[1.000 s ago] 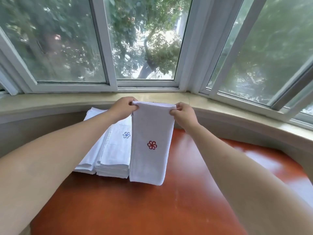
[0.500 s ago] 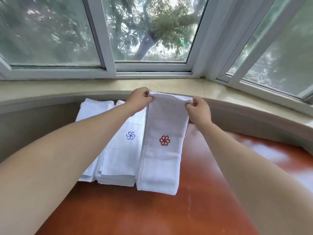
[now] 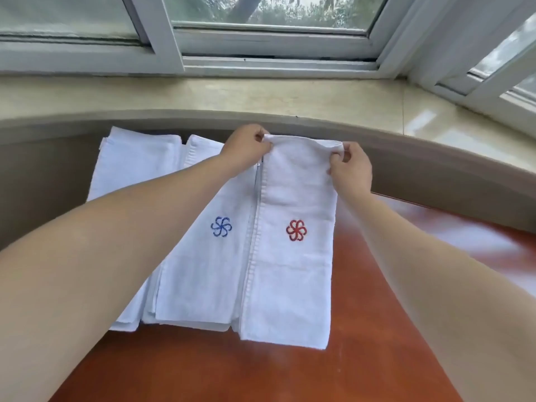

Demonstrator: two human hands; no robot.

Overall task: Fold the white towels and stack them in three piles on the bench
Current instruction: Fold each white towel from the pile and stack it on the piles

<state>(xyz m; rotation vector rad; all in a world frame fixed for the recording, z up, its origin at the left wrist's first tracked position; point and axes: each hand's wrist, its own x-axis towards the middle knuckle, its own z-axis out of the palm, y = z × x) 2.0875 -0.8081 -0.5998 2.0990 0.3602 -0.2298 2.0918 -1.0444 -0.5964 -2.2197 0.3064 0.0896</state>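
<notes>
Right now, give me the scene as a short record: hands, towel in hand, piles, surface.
left hand: pinches the far left corner of the red-flower towel
right hand: pinches the far right corner
red-flower towel: folded long, near end lying on the bench, beside the middle pile
middle pile: blue-flower towel on top
left pile: folded white towels, partly behind the left arm
bench: glossy reddish wood
windowsill: beige stone, behind the piles

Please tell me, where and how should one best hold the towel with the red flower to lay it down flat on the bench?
Grip the red-flower towel at its two far corners, coming from above on each side, as the left hand and right hand pinch it now. It is a long narrow folded strip beside the blue-flower pile; holding the short far edge probably keeps the layers together and straight.
</notes>
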